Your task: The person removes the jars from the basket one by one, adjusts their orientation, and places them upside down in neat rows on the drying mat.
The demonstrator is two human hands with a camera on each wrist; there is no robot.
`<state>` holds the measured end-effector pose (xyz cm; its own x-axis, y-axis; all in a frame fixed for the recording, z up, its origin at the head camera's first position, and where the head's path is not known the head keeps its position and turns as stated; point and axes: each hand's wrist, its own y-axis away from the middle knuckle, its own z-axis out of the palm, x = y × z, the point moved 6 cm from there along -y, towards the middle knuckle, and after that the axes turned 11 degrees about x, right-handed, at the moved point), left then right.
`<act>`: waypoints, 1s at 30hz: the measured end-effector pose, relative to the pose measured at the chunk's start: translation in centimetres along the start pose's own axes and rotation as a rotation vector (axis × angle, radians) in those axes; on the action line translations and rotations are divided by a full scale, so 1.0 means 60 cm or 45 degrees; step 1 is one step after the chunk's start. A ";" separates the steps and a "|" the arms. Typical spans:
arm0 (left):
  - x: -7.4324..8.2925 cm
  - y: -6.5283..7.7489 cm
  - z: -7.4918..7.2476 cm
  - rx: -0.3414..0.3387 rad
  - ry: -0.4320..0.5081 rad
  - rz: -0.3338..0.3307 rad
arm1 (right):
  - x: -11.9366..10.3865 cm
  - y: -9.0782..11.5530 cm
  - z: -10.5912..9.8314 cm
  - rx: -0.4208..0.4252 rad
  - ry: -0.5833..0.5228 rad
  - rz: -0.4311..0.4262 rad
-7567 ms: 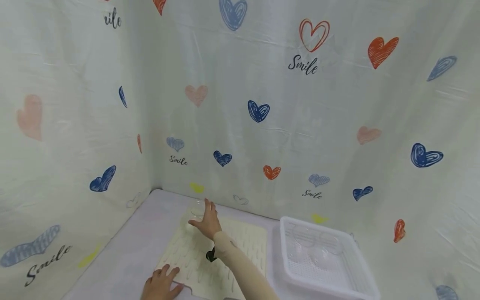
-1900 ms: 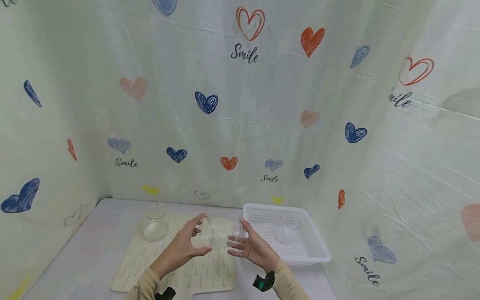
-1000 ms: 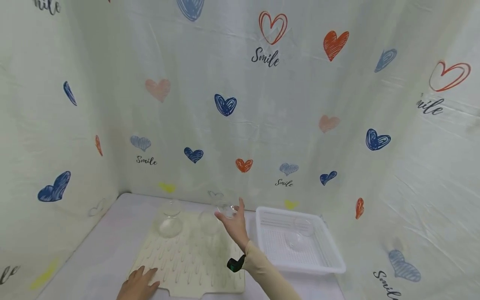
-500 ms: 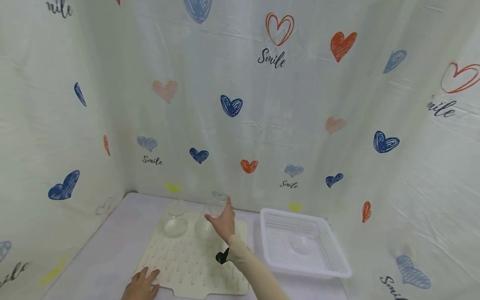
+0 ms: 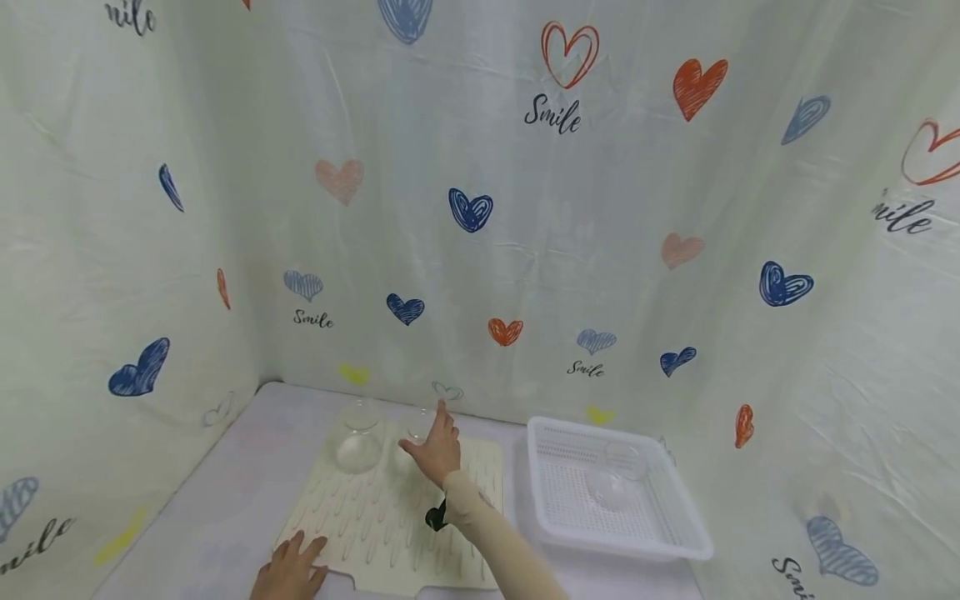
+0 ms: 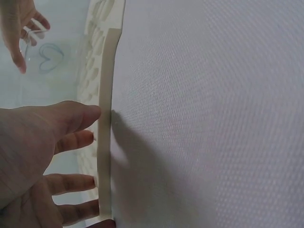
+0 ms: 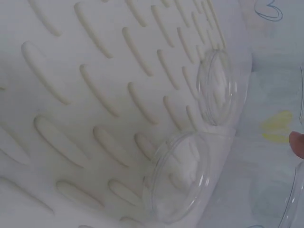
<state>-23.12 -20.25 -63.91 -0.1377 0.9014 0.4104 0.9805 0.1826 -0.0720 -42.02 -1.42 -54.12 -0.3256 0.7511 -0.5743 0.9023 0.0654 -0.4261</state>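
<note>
At the back of the cream ridged drying mat (image 5: 375, 533), my right hand (image 5: 437, 450) holds a clear jar (image 5: 418, 425) between thumb and spread fingers. In the right wrist view that jar's base (image 7: 216, 88) stands upright on the mat, my thumb (image 7: 297, 145) close to its side. A second clear jar (image 5: 358, 446) stands to its left, apart from it. My left hand (image 5: 288, 568) rests at the mat's near left edge. Its straight fingers (image 6: 71, 183) touch the rim of the mat, with nothing held. The clear walls make contact points hard to see.
On the right stands a white plastic basket (image 5: 622, 546) with a clear jar (image 5: 615, 475) in it. A pale cloth (image 5: 217, 533) covers the table. Curtains (image 5: 525, 275) printed with hearts enclose the back and sides.
Earlier, both hands held one jar sideways over the mat. The right hand has since lowered it, upright, beside the first jar. The left hand moved to the mat's edge. The basket holds fewer jars.
</note>
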 end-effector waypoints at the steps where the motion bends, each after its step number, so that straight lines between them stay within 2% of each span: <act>1: 0.002 0.000 -0.001 0.008 -0.005 0.005 | 0.000 -0.001 -0.001 -0.008 0.024 0.002; 5: 0.007 -0.001 -0.003 0.020 -0.028 0.008 | 0.002 -0.003 -0.006 -0.025 0.068 0.017; 8: 0.010 -0.002 -0.004 0.015 -0.032 0.007 | 0.004 0.001 -0.009 -0.035 0.051 0.010; 12: 0.011 -0.002 -0.007 0.025 -0.038 0.030 | 0.005 0.008 -0.020 -0.032 -0.001 -0.020; 15: 0.011 -0.002 -0.017 0.065 -0.060 0.056 | 0.005 0.013 -0.040 -0.036 -0.065 -0.022; 19: 0.020 -0.015 -0.023 0.071 -0.083 0.047 | 0.029 0.014 -0.095 0.006 -0.108 0.005; 23: 0.024 -0.025 -0.026 0.069 -0.132 0.057 | 0.075 0.011 -0.163 0.087 -0.133 0.082; 26: 0.028 -0.028 -0.024 0.049 -0.168 0.083 | 0.125 0.008 -0.219 0.172 -0.129 0.166; 30: 0.033 -0.033 -0.018 -0.006 -0.184 0.082 | 0.215 0.006 -0.298 0.307 -0.053 0.278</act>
<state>-25.18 -19.26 -62.00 -0.0929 0.9583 0.2701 0.9886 0.1210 -0.0895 -40.85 20.03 -49.16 -0.1474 0.7023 -0.6964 0.8610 -0.2553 -0.4398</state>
